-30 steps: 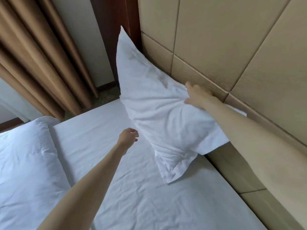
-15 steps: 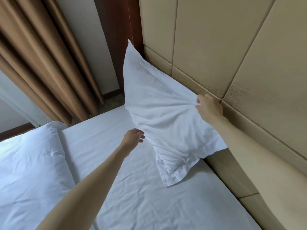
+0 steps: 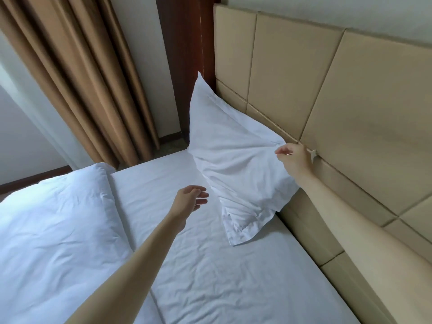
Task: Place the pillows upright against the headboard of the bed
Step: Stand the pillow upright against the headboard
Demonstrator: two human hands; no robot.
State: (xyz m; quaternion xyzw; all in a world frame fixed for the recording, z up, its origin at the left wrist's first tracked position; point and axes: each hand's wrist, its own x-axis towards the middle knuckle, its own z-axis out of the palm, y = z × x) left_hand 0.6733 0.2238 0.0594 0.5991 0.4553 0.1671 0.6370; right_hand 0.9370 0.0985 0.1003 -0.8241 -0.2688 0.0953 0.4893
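A white pillow stands tilted on one corner on the bed sheet, its back leaning on the beige padded headboard. My right hand is at the pillow's upper right edge with the fingers loosely apart and no fabric pinched; a small pillow corner shows behind the wrist. My left hand hovers open above the sheet, just left of the pillow's lower part, not touching it.
A puffy white duvet or second pillow lies on the left half of the bed. Brown curtains and a dark wooden panel stand beyond the bed's far edge, with a narrow floor gap between.
My right hand has released the pinched pillow edge and opened. The pillow has settled lower against the headboard. The view has pulled back, and my left hand has opened its fingers.
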